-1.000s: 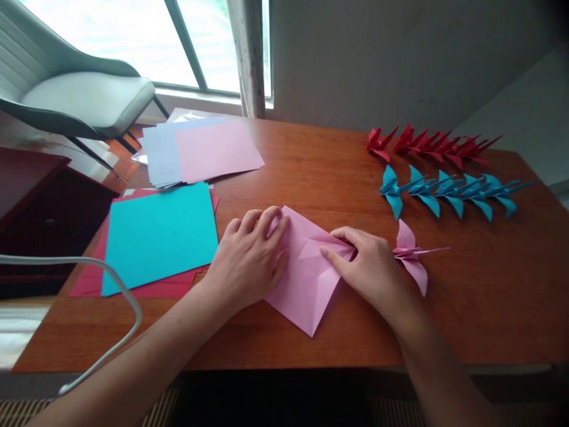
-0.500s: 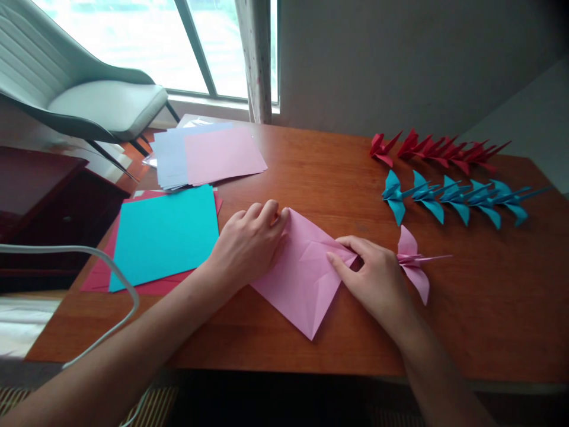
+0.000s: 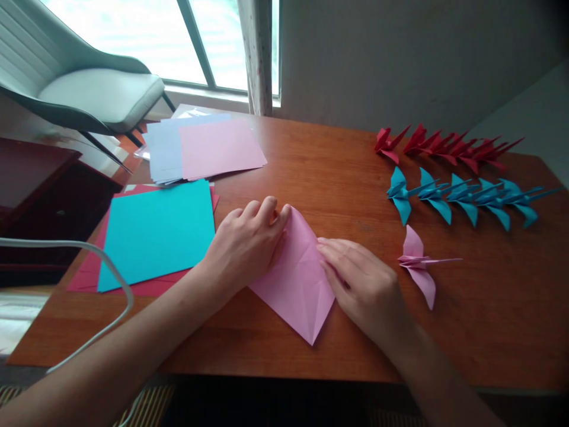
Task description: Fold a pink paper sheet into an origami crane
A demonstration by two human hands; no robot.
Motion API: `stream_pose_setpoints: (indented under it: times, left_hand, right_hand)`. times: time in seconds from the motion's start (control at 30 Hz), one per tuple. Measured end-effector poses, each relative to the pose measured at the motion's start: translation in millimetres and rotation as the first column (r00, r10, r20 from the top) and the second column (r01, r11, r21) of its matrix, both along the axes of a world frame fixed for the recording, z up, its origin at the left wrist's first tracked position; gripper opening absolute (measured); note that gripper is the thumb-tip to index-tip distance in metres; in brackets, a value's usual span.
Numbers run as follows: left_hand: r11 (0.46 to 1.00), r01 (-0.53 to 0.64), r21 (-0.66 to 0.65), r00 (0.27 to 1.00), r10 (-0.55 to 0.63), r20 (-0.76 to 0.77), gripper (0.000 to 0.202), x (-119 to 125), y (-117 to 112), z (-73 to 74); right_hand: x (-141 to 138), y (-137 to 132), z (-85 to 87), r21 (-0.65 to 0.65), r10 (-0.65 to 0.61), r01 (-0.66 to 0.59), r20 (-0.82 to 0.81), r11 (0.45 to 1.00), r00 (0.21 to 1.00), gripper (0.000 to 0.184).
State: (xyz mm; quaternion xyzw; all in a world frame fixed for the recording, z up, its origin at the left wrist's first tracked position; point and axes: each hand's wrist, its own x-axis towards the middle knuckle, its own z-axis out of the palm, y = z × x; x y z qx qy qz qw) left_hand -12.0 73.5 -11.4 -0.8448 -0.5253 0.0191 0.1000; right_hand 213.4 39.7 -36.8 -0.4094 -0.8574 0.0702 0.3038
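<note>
A creased sheet of pink origami paper [image 3: 297, 283] lies on the table between my hands, one corner pointing toward me. My left hand [image 3: 246, 240], fingers curled, grips its far left edge; the fingertips are partly hidden. My right hand [image 3: 362, 276] pinches the paper's right side, thumb beneath the fingers, covering that corner. Just right of this hand rests a finished pink paper crane [image 3: 416, 261] with its wings spread.
Blue paper cranes [image 3: 464, 196] and red paper cranes [image 3: 448, 147] form two rows at the far right of the wooden table [image 3: 320, 154]. Turquoise sheets [image 3: 157, 234] and pale pink sheets [image 3: 220, 148] are stacked at left. A white cable [image 3: 113, 270] crosses the left edge.
My right hand has moved left and slightly up, bringing the paper's right corner inward. My left hand keeps its hold at nearly the same spot. The view has shifted slightly.
</note>
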Motion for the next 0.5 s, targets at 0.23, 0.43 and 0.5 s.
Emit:
stream_pose_setpoints:
  times: [0.23, 0.43, 0.5]
  left_hand:
    - [1.000, -0.007, -0.003, 1.000, 0.007, -0.019, 0.041, 1.3, -0.2, 1.3]
    - [1.000, -0.016, 0.005, 1.000, 0.016, -0.011, 0.041, 1.6, -1.2, 0.4]
    - [1.000, -0.018, 0.005, 1.000, 0.018, -0.014, 0.043, 1.5, -1.6, -0.1]
  right_hand:
    - [0.6, -2.7, 1.0, 0.042, 0.100, -0.103, 0.082, 0.994, 0.992, 0.035]
    - [2.5, -2.3, 3.0, 0.128, 0.177, -0.202, 0.183, 0.971, 0.967, 0.032]
    - [0.9, -2.5, 3.9, 0.143, 0.188, -0.219, 0.202, 0.965, 0.961, 0.030]
